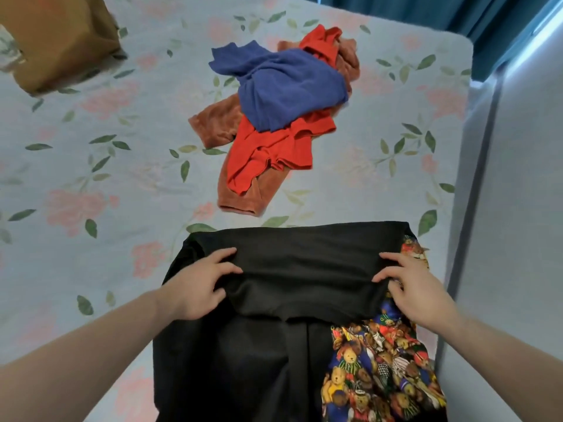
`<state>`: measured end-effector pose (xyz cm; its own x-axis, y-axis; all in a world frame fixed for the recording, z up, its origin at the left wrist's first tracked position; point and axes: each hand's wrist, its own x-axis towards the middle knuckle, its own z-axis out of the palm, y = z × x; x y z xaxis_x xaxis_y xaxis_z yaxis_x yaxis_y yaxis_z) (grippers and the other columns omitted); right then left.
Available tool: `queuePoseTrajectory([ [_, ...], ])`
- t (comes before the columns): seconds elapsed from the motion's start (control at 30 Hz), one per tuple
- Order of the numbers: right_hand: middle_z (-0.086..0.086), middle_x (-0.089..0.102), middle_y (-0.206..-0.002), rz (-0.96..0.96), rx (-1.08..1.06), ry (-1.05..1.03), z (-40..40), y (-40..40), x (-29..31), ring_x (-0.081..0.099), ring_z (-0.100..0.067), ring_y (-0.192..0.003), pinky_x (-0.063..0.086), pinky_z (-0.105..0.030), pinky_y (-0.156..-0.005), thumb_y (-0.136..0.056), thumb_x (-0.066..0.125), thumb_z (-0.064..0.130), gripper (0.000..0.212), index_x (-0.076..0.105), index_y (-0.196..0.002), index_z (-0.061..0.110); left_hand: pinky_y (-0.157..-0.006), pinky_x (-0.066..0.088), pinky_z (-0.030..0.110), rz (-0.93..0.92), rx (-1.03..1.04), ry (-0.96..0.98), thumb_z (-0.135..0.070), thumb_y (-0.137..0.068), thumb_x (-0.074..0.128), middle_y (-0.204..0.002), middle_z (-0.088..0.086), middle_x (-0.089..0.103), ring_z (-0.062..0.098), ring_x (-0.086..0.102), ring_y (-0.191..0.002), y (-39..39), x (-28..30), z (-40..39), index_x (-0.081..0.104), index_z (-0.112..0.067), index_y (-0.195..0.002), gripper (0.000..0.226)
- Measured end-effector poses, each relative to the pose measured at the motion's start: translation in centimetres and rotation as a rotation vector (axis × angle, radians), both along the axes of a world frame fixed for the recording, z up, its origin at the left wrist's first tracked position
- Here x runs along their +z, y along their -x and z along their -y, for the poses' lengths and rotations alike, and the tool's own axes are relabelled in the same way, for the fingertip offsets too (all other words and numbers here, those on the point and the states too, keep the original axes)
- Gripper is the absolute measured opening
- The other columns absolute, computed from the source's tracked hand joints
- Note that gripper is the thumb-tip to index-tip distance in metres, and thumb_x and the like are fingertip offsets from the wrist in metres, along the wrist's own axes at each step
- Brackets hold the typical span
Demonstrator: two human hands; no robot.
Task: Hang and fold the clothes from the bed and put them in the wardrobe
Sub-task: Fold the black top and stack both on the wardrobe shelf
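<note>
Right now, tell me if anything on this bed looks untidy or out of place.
The blue top, red shirt and rust-coloured garment lie crumpled in one heap mid-bed, unfolded. Nothing looks damaged or spilled.

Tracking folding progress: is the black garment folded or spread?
Partly folded: both hands grip the black garment, its top doubled over.

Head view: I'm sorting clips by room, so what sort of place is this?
Most likely a bedroom. A bed with a floral sheet fills the view, loose clothes lie piled on it, and teal curtains hang past its far edge. Both hands grip a black garment.
</note>
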<state>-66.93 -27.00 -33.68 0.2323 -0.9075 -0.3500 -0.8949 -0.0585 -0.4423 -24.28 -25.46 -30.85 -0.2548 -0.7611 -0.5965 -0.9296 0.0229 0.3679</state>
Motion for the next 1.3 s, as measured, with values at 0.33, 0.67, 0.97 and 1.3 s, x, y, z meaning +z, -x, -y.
queuePoseTrajectory([
  [0.33, -0.002, 0.048, -0.132, -0.158, -0.108, 0.193, 1.7, -4.7, 0.4, 0.041, -0.025, -0.128, 0.039, -0.040, -0.110, -0.086, 0.067, 0.033, 0.038, 0.063, -0.123, 0.025, -0.099, 0.047, 0.034, 0.049, 0.173, 0.294, -0.036, -0.091, 0.053, -0.138, -0.010, 0.049, 0.016, 0.049, -0.123, 5.4, 0.9, 2.6, 0.058, -0.028, -0.130, 0.040],
  [0.67, -0.009, -0.040, -0.160, -0.335, -0.073, -0.422, 0.5, -6.9, -4.8, -0.021, -0.036, -0.154, 0.018, -0.062, -0.122, -0.073, 0.060, 0.085, 0.138, -0.042, -0.148, 0.029, -0.120, -0.005, 0.066, 0.263, 0.259, -0.286, -0.101, -0.053, 0.049, -0.159, -0.006, -0.041, 0.032, -0.032, -0.149, 6.8, -6.1, 0.2, -0.036, -0.038, -0.149, 0.142],
  [0.97, -0.016, -0.062, -0.140, -0.455, -0.096, -0.595, 1.7, -8.9, -6.6, -0.042, -0.041, -0.142, -0.005, -0.072, -0.117, -0.055, 0.036, 0.106, 0.147, -0.060, -0.126, 0.021, -0.117, -0.012, 0.069, 0.347, 0.235, -0.393, -0.108, -0.038, 0.038, -0.140, 0.003, -0.062, 0.038, -0.047, -0.138, 7.9, -8.9, 1.9, -0.053, -0.023, -0.135, 0.157],
  [1.3, -0.020, -0.064, -0.136, -0.442, -0.107, -0.593, 2.0, -9.0, -8.3, -0.046, -0.044, -0.138, -0.009, -0.074, -0.116, -0.054, 0.029, 0.107, 0.146, -0.061, -0.126, 0.016, -0.114, -0.014, 0.072, 0.397, 0.207, -0.425, -0.107, -0.042, 0.037, -0.130, 0.008, -0.068, 0.042, -0.050, -0.134, 7.9, -10.5, 2.7, -0.057, -0.017, -0.126, 0.155],
])
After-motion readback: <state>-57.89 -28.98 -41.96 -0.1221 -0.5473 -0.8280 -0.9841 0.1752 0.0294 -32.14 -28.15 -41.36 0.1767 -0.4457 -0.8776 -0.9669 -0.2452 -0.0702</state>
